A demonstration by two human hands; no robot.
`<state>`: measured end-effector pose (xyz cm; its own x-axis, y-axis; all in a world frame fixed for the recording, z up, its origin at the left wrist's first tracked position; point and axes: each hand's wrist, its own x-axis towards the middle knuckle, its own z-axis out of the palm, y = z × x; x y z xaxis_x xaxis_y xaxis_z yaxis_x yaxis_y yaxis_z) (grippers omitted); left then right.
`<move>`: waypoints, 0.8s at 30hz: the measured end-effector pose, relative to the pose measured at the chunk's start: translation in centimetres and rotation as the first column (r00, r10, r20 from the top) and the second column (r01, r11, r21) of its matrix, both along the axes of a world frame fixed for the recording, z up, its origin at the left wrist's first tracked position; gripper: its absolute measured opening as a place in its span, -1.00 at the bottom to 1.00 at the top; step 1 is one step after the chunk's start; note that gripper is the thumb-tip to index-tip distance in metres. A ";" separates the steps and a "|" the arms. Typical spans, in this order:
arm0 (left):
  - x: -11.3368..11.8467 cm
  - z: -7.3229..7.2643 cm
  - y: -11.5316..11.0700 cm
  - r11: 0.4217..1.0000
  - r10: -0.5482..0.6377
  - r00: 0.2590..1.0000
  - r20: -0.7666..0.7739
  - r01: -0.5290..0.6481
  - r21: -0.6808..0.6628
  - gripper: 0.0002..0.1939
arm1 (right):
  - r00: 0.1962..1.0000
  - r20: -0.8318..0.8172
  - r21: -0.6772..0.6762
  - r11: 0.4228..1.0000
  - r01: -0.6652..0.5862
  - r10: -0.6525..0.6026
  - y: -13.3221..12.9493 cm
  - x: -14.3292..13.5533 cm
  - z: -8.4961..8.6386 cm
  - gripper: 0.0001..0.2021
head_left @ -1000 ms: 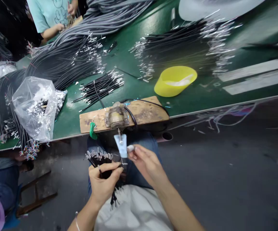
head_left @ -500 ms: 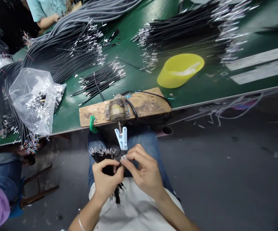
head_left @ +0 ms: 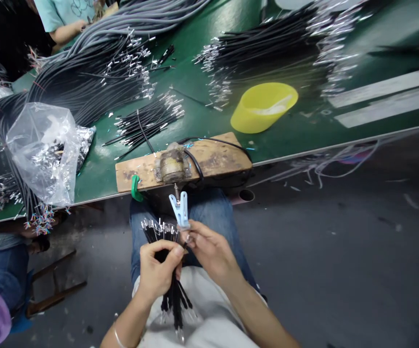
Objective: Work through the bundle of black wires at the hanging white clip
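Observation:
My left hand (head_left: 160, 266) is wrapped round a bundle of short black cables (head_left: 175, 302), whose stripped silvery ends fan out above and below the fist over my lap. Close beside it, my right hand (head_left: 213, 251) is closed in a pinch on the end of one black cable. Its fingertips partly hide that end. Right at those fingertips hangs a light-blue clothes peg (head_left: 180, 210), fixed on the thin shaft of a small motor (head_left: 173, 166). Whether the peg touches the cable I cannot tell. The motor sits on a wooden board (head_left: 216, 157) at the table edge.
On the green table (head_left: 202, 116) lie several bundles of black cables (head_left: 263, 43), a yellow cup (head_left: 249, 113) and a plastic bag (head_left: 42, 150) of small metal parts. A green clamp (head_left: 136, 188) grips the board's left end. Another person's arm (head_left: 67, 33) shows at the far left.
My right hand has moved up to the peg's lower end. The cable bundle in my left hand stands more upright, its lower ends showing more. The whole view has shifted slightly.

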<state>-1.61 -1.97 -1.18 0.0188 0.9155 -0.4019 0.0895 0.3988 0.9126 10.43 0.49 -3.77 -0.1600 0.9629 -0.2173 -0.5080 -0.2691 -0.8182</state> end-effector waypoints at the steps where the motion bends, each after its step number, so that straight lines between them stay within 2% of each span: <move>1: -0.1 0.0 0.0 1.000 -0.005 1.000 0.007 0.005 -0.018 -0.69 | 0.996 0.084 0.090 0.996 0.001 -0.008 0.2 0.4 0.0 -0.75; 4: -0.2 -0.1 0.1 0.997 -0.015 0.998 0.063 0.020 -0.081 -0.64 | 0.979 0.204 0.230 0.972 -0.043 -0.005 0.6 1.3 -0.1 -0.77; 8: 0.2 -0.5 0.1 0.997 0.028 0.996 0.090 -0.021 -0.068 -0.58 | 0.986 0.163 0.149 0.988 -0.049 0.024 0.7 1.2 -0.6 -0.70; 10: 0.6 -0.7 0.2 0.997 0.062 0.996 0.064 -0.059 -0.045 -0.59 | 0.979 0.203 0.167 0.986 -0.003 -0.032 0.4 0.7 -0.8 -0.71; 11: 0.7 -0.8 0.2 0.996 0.078 0.996 0.049 -0.076 -0.035 -0.60 | 0.960 0.257 0.225 0.973 0.052 -0.111 0.3 0.5 -0.8 -0.74; 12: 0.9 -0.9 0.2 0.996 0.091 0.995 0.033 -0.090 -0.025 -0.61 | 0.921 0.319 0.319 0.940 0.117 -0.223 0.1 0.3 -0.8 -0.78; 14: 1.0 -1.0 0.2 0.995 0.100 0.995 0.006 -0.100 -0.005 -0.63 | 0.793 0.407 0.532 0.824 0.197 -0.453 0.0 0.0 -0.6 -0.84; 15: 1.0 -1.0 0.3 0.996 0.094 0.996 -0.007 -0.094 0.006 -0.64 | 0.742 0.423 0.604 0.772 0.197 -0.520 0.0 0.0 -0.5 -0.85; 16: 0.9 -0.9 0.4 0.996 0.083 0.996 -0.019 -0.082 0.019 -0.65 | 0.732 0.426 0.634 0.753 0.177 -0.532 0.1 0.1 -0.4 -0.86; 17: 0.8 -0.8 0.5 0.997 0.068 0.997 -0.032 -0.066 0.036 -0.66 | 0.770 0.418 0.618 0.773 0.148 -0.482 0.2 0.2 -0.4 -0.86; 18: 0.6 -0.6 0.6 0.997 0.051 0.998 -0.047 -0.049 0.056 -0.69 | 0.842 0.383 0.557 0.823 0.117 -0.379 0.4 0.4 -0.3 -0.85; 20: 0.3 -0.1 1.0 0.994 0.022 0.997 -0.078 -0.014 0.108 -0.77 | 0.975 0.204 0.334 0.942 0.015 -0.088 0.8 0.8 -0.3 -0.77; 21: 0.1 0.1 1.2 0.991 0.008 0.996 -0.094 0.005 0.137 -0.82 | 0.995 0.081 0.210 0.975 -0.073 0.057 1.0 1.0 -0.3 -0.73; 22: 0.0 0.3 1.4 0.986 -0.004 0.994 -0.112 0.023 0.168 -0.86 | 0.984 -0.031 0.104 0.979 -0.173 0.177 1.3 1.3 -0.2 -0.69; 24: -0.2 0.6 1.7 0.972 -0.019 0.989 -0.148 0.052 0.228 -0.89 | 0.932 -0.134 -0.019 0.940 -0.341 0.336 1.8 1.8 -0.2 -0.65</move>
<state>-1.85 -0.24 -0.59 0.0103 0.9835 -0.1807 0.2372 0.1731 0.9559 12.19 2.34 -3.95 -0.5038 0.8374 -0.2120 -0.4800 -0.4754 -0.7373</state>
